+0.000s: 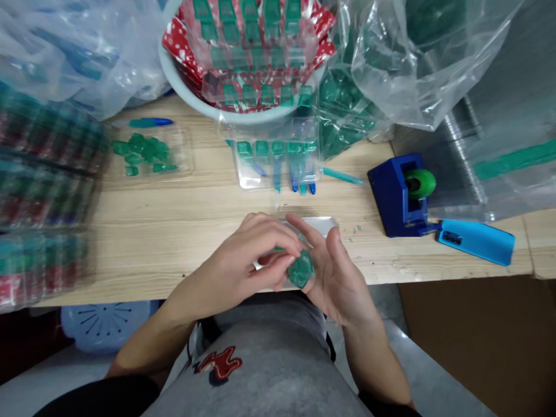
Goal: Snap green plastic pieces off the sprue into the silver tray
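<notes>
My left hand [256, 255] reaches in over the table's front edge, thumb and forefinger pinched at the edge of a green translucent plastic piece [300, 272]. The piece lies against the inner side of my right hand [341, 278], whose palm is turned up with thumb and forefinger spread apart. Partly hidden below both hands is a shallow tray [324, 223] with a pale rim. Beyond them, a clear blister tray [252, 180] holds a row of green pieces, with blue and teal craft knives under and beside it.
At left, a clear tray [185, 168] holds loose green pieces, near stacked filled packs [43, 197]. A basin [167, 63] with red dotted cloth and more trays stands behind. To the right are a blue tape dispenser [386, 200], a blue phone [482, 243] and plastic bags [399, 87].
</notes>
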`<state>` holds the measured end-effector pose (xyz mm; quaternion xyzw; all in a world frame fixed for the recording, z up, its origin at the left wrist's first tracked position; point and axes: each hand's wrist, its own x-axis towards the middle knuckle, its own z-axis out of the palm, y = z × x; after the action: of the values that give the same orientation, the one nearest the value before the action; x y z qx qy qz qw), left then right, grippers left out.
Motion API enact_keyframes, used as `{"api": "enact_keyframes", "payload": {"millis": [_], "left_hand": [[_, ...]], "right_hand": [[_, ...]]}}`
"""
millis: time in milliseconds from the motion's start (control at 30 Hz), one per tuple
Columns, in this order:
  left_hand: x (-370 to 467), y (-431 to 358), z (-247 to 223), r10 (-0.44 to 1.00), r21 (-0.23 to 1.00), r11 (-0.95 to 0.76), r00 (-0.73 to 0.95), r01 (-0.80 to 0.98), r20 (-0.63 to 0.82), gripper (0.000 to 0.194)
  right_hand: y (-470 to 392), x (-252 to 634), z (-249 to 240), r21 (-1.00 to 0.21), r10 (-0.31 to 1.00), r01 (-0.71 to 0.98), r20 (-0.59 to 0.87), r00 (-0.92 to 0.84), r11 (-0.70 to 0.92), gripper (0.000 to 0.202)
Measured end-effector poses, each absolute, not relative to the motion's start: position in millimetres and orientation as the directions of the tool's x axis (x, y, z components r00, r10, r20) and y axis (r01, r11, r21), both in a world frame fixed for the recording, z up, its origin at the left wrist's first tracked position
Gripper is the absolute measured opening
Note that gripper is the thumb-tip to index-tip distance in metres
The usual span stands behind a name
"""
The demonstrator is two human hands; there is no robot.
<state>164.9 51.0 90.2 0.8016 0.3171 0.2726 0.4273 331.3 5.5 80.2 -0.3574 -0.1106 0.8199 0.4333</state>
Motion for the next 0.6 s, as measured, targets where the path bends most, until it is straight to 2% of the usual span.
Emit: {"api": "enact_keyframes", "payload": {"millis": [67,167,233,333,467,600], "left_hand": [[165,50,89,0.762,0.885,-0.388,0.630,0.257,0.151,0.019],[167,49,89,0.691,0.849,-0.425,0.718,0.315,0.079,0.033],[169,49,89,0.652,0.819,-0.466,0.755,0.335,0.063,0.031],[171,50,88,0.655,0.824,-0.474,0.749,0.312,0.093,0.015],[170,51,86,0.809,0.926,-0.319,0.567,0.201,0.155,0.009],[168,49,89,0.879,0.988,-0.127,0.471,0.089,0.071,0.015]], "right_hand": [[4,333,78,-0.512,0.808,-0.633,-0.459,-0.370,-0.580,0.066],[-1,334,76,-0.603,0.819,-0.560,-0.482,-0.311,-0.568,0.072],[-3,337,76,-0.674,0.808,-0.448,-0.525,-0.269,-0.587,0.075],[-4,343,76,-0.722,0.798,-0.340,-0.536,-0.274,-0.602,0.074],[-2,347,81,-0.817,0.899,-0.387,-0.340,-0.275,-0.428,0.051],[-4,343,90,-0.954,0.983,-0.243,-0.181,-0.006,-0.177,0.034]]}}
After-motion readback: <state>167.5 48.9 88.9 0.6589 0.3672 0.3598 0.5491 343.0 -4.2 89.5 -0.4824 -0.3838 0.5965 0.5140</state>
